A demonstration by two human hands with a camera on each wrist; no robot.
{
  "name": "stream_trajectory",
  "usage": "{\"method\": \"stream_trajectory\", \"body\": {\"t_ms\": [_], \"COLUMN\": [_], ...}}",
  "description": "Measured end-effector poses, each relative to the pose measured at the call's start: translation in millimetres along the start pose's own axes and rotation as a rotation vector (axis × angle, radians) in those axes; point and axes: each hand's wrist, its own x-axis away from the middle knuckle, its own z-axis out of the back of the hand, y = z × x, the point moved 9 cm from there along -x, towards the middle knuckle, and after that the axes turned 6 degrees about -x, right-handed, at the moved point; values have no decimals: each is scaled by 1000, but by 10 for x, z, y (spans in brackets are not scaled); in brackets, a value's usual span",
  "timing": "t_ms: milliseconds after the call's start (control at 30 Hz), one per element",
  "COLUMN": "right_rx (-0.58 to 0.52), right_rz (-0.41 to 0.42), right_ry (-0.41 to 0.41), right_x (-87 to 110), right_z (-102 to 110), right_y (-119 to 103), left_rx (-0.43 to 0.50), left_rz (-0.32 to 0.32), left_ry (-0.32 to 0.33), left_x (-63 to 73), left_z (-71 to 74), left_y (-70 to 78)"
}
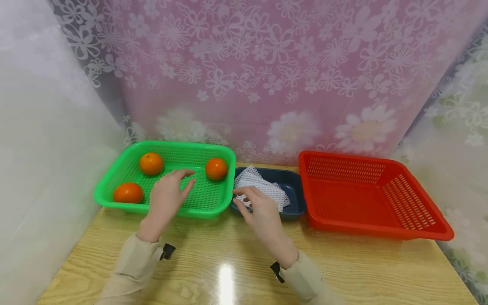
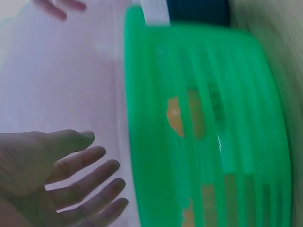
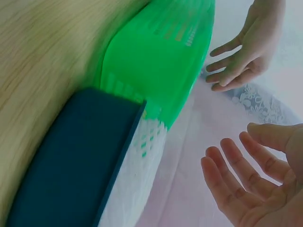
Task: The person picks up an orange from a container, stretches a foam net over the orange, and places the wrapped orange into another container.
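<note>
My left hand [image 1: 166,195] hovers over the front part of the green basket [image 1: 114,205], its fingers relaxed and apart, holding nothing. Three oranges lie in that basket: one orange [image 1: 151,164] at the back left, another orange [image 1: 128,193] at the front left, and a third orange [image 1: 216,169] near the right end. My right hand [image 1: 263,214] is above the front of a dark blue tray [image 1: 295,190], with loosely bent fingers and nothing in them. White foam net sleeves [image 1: 263,186] lie piled in the tray, partly hidden behind this hand.
A red basket [image 1: 350,199] stands to the right of the blue tray. All the containers sit on a wooden table [image 1: 198,262] in front of a pink flowered curtain [image 1: 244,84]. A pale cloth [image 1: 45,148] hangs along the left side.
</note>
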Motion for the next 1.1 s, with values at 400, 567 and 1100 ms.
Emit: {"method": "stream_trajectory", "body": {"t_ms": [400, 567, 1100], "right_rx": [-38, -61, -138], "right_rz": [-6, 8, 7], "right_ry": [-55, -66, -39], "right_x": [-59, -59, -138], "right_z": [-348, -461, -577], "right_y": [-83, -108, -127], "left_rx": [-167, -142, 68], "left_rz": [179, 221, 147], "left_ry": [-545, -651, -220], "left_x": [56, 126, -21], "left_z": [-366, -472, -170], "left_y": [-736, -866, -519]}}
